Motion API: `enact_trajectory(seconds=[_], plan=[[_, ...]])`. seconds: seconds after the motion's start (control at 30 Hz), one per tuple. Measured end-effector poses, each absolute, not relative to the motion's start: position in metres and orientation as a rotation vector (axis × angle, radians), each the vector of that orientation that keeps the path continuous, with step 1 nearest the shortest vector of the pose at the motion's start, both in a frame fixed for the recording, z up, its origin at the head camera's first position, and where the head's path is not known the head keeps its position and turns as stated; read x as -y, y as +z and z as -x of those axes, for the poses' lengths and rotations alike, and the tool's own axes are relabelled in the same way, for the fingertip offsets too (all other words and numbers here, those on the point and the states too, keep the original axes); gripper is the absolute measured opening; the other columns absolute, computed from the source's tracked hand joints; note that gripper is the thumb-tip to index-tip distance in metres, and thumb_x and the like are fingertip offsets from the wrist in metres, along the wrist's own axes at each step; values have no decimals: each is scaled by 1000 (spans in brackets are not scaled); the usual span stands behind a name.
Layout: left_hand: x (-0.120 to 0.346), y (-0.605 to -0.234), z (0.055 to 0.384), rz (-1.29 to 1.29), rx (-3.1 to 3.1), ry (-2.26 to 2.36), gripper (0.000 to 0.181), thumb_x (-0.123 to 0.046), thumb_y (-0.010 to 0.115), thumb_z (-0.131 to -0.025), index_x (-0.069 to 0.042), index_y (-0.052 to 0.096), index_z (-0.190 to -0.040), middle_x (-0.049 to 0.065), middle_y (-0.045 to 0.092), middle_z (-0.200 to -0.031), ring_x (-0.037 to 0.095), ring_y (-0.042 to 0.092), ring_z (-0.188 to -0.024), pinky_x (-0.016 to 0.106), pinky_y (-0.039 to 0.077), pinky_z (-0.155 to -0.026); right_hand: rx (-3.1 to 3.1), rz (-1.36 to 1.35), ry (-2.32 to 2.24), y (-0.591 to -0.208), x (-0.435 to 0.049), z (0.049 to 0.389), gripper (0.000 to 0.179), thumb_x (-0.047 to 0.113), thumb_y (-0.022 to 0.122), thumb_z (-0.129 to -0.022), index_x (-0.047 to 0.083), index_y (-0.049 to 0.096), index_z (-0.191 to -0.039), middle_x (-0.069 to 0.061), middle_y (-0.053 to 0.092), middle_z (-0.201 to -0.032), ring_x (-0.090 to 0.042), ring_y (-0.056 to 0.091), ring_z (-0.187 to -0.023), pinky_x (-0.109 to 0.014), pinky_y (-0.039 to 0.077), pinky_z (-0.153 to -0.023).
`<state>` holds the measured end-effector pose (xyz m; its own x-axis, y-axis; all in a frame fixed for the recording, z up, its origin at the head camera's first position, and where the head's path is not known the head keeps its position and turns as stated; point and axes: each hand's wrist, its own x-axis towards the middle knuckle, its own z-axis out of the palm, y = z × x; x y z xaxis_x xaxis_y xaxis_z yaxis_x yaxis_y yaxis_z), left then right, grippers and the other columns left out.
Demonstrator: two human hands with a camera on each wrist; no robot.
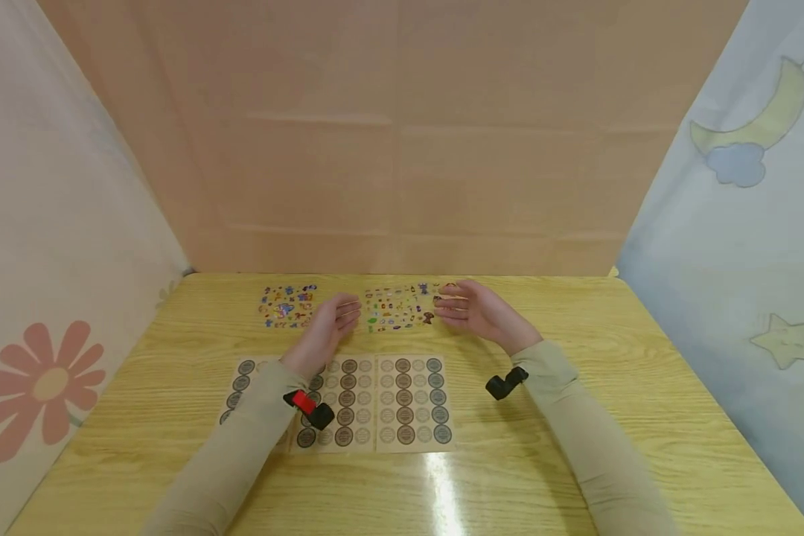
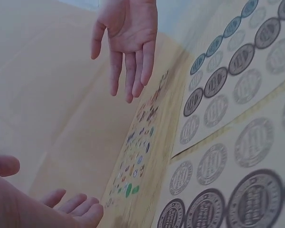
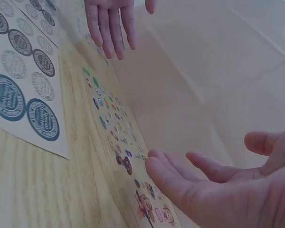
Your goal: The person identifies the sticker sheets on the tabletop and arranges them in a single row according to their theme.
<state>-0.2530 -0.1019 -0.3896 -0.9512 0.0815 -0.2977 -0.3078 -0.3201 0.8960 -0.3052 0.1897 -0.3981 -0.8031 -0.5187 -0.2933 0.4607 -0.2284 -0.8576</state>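
Your left hand (image 1: 330, 324) and right hand (image 1: 480, 314) hold nothing, fingers loosely extended, palms facing. Two coloured sticker sheets (image 1: 395, 307) can be counted, one between your fingertips, one left of them; three round-seal sheets (image 1: 414, 403) lie nearer you, probably laid flat to keep designs visible.

This looks like a screened-off tabletop booth; the wider room is hidden. A yellow wood-grain table (image 1: 543, 465) meets a creased tan sheet (image 1: 402, 164) between pale hangings (image 1: 53, 193) bearing a coral-petalled flower (image 1: 50, 384) and a yellow crescent moon (image 1: 773, 115).
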Motion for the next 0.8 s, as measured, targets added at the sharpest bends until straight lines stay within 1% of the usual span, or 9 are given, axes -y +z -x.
enact_trajectory(seconds=[0.1,0.27,0.67,0.8], plan=[[102,-392,261,326,-1659,2365,50,-18,38,-102,8,28,-144,25,28,-148,36,28,-137,42,23,-114,-1391,37,-2071,-398,-186,312,61,34,28,-105,-4,11,-151,-30,15,-152,-43,21,-138,-48,20,-114],[101,-396,270,391,-1621,2369,52,-21,42,-101,5,30,-144,25,29,-147,38,30,-135,45,25,-113,-1392,-5,-2068,-400,-182,321,62,36,29,-105,-3,13,-151,-29,16,-152,-41,21,-139,-46,21,-114],[98,-398,280,429,-1602,2326,52,-22,42,-101,3,28,-145,25,26,-148,38,28,-135,45,25,-113,-1407,-93,-2051,-409,-176,336,61,32,33,-104,-3,16,-151,-28,24,-150,-39,27,-137,-45,23,-114],[97,-400,282,458,-1585,2337,51,-21,42,-101,3,29,-144,25,26,-148,38,29,-134,45,26,-112,-1417,-81,-2022,-411,-174,336,61,32,32,-104,-3,15,-151,-27,24,-151,-39,27,-137,-45,23,-114]])
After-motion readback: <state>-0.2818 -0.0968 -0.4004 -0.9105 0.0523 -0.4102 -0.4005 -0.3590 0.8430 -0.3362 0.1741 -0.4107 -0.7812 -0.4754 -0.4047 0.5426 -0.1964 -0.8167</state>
